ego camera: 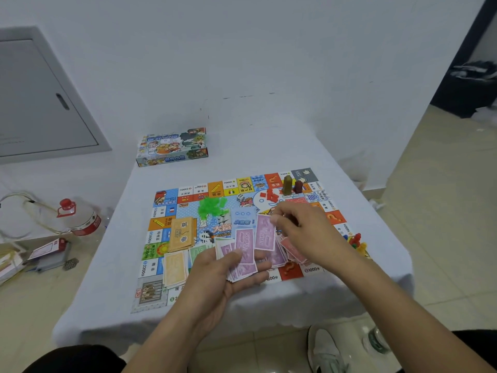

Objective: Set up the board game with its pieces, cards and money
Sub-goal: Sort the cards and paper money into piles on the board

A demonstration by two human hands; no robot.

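A: What carries it all?

B: A worktop (107, 286) under a pale cloth, pushed against a white wall (242, 49); beige floor tiles (443, 211) run along its right side and a dark doorway (468, 84) opens at the far right.

A: And the game?

B: The board (188, 196) lies flat on the near half of the worktop, its near-left corner almost at the cloth's edge; the game box (172, 149) sits apart at the far-left corner by the wall.

A: The hands?

B: The left hand (215, 275) is palm up, fingers curled under a fan of purple banknotes (246, 249), thumb pressing on top; the right hand (301, 232) pinches 1 purple note (265, 235) at its top edge, just above the fan.

A: What else is on the board?

B: A tan card stack (183, 234) and pale orange notes (174, 269) on the left; green plastic pieces (212, 207) and red pieces (270, 196) near the middle; 2 upright tokens (291, 185) at the far-right corner; a pile of coloured pawns (356, 242) on the board's right edge.

A: Open room?

B: Bare cloth behind the board and on its left; on the floor at left stand a water bottle (80, 216) and some papers (16, 262).
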